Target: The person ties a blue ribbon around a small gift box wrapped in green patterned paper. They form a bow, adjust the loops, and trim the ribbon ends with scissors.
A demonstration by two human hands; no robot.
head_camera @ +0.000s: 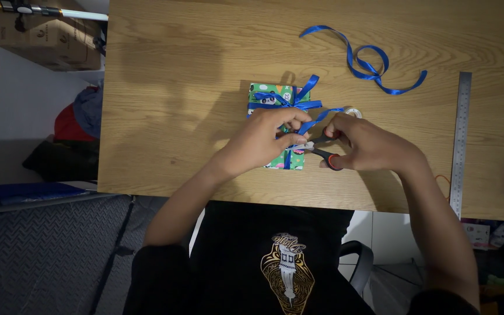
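While on the table [164, 87], green gift box [272, 96]; left fingers [290, 125] pinching blue ribbon [316, 119], right fingers [336, 125] gripping scissors [322, 153].

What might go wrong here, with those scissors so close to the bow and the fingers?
The scissors in the right hand sit right beside the left hand pinching the blue ribbon, so a finger could get nicked. The blades might also cut the tied bow or the green wrapping of the gift box. Pulling could loosen the knot.
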